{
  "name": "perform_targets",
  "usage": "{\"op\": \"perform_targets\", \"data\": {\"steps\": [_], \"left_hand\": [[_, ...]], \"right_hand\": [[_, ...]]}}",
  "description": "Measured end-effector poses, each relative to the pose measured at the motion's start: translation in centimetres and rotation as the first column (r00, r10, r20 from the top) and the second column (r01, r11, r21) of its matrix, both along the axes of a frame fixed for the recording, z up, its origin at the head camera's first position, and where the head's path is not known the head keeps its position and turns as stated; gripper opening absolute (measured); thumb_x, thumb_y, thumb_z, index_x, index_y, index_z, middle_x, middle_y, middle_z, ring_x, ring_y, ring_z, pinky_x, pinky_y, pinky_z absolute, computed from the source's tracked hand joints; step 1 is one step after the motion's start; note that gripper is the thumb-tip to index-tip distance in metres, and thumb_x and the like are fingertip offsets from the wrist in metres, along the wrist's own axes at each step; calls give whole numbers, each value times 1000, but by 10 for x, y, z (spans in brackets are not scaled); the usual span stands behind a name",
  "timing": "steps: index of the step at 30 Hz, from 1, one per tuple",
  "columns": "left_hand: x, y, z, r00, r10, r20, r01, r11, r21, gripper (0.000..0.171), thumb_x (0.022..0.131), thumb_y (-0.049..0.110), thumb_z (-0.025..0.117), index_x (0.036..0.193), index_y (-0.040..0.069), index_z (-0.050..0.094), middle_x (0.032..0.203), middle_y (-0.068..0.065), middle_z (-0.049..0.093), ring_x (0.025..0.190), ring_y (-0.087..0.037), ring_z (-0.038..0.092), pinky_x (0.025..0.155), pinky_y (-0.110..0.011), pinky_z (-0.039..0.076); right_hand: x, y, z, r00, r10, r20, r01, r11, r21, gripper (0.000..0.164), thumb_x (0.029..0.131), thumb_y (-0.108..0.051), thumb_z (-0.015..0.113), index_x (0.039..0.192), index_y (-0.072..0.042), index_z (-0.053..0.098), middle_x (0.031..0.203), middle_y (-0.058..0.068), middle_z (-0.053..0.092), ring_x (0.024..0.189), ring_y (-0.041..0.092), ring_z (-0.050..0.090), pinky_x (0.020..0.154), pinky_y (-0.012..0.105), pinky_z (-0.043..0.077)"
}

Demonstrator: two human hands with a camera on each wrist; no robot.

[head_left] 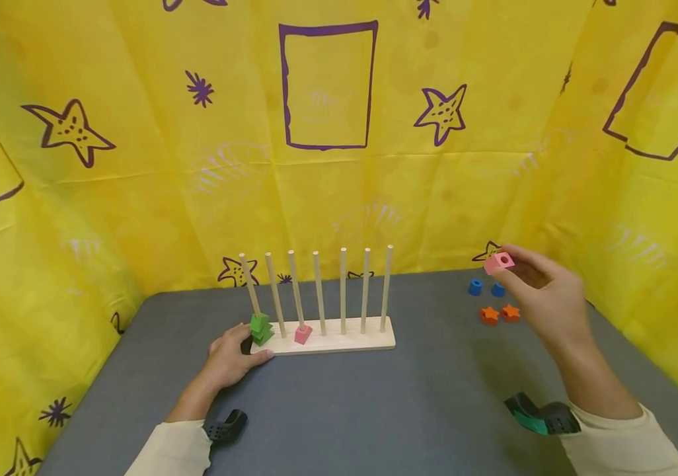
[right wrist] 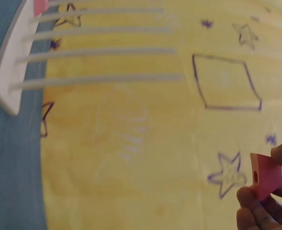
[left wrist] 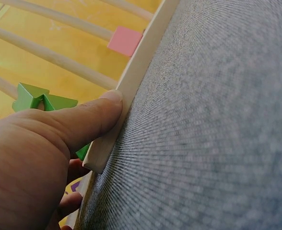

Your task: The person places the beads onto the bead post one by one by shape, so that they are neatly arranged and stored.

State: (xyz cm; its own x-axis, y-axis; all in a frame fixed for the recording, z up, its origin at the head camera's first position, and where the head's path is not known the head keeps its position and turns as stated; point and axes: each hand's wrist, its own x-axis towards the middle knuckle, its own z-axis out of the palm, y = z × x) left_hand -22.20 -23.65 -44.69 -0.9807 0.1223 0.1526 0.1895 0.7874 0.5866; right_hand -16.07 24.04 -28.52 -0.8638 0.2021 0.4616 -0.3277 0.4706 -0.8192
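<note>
A wooden peg board (head_left: pixel 339 342) with several upright pegs stands on the table. Green tree-shaped pieces (head_left: pixel 261 329) are stacked on its leftmost peg, and one pink block (head_left: pixel 302 334) sits low on the third peg. My left hand (head_left: pixel 230 357) grips the board's left end; the thumb (left wrist: pixel 95 120) lies along the front edge while the fingers reach behind. Raised at the right, my right hand (head_left: pixel 553 297) pinches another pink block (right wrist: pixel 266 176) between thumb and fingertips. The hole through this block shows in the head and right wrist views.
Below the raised hand lie two blue pieces (head_left: pixel 476 287) and two orange star pieces (head_left: pixel 489 316) on the grey tabletop (head_left: pixel 339 410). A yellow curtain (head_left: pixel 339 198) with purple drawings hangs behind and along both sides of the table.
</note>
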Motion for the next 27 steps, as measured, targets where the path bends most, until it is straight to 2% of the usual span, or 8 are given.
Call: {"op": "perform_targets", "data": {"steps": [4, 8, 14, 21, 27], "left_hand": [[0, 1, -1, 1000, 4, 14, -4, 1000, 0, 64, 83, 32, 77, 134, 0, 55, 137, -30, 45, 133, -50, 27, 103, -65, 9], [-1, 2, -1, 1000, 6, 23, -6, 1000, -2, 65, 83, 33, 77, 135, 1, 54, 138, -30, 44, 134, -50, 26, 104, -64, 8], [-1, 2, 0, 1000, -2, 15, 2, 1000, 1, 65, 83, 34, 77, 134, 0, 55, 138, -30, 45, 133, -50, 27, 103, -65, 8], [-3, 0, -1, 999, -19, -43, 19, 1000, 7, 60, 82, 31, 78, 129, 0, 59, 132, -27, 52, 131, -50, 32, 101, -66, 11], [-2, -1, -3, 1000, -17, -24, 17, 1000, 14, 61, 82, 32, 78, 130, 0, 58, 133, -27, 51, 131, -51, 31, 102, -66, 10]], "right_hand": [[1, -15, 15, 998, 61, -30, -61, 998, 1, 42, 88, -19, 73, 127, -7, 64, 104, -5, 70, 91, 9, 65, 73, 15, 49], [0, -30, 26, 986, 145, -82, -146, 989, -7, 42, 89, -13, 72, 128, -2, 62, 109, -3, 69, 94, 10, 65, 76, 16, 50], [-3, -55, 41, 964, 235, -125, -239, 971, -12, 40, 88, -10, 72, 125, 0, 63, 102, 2, 70, 89, 15, 65, 74, 19, 52], [-16, -90, 53, 915, 376, -149, -388, 920, -56, 38, 88, -7, 72, 123, 3, 63, 103, 13, 69, 90, 20, 66, 78, 25, 53], [-31, -121, 57, 883, 441, -160, -450, 893, -25, 35, 87, -4, 71, 120, 4, 64, 102, 14, 69, 87, 22, 66, 76, 26, 54]]}}
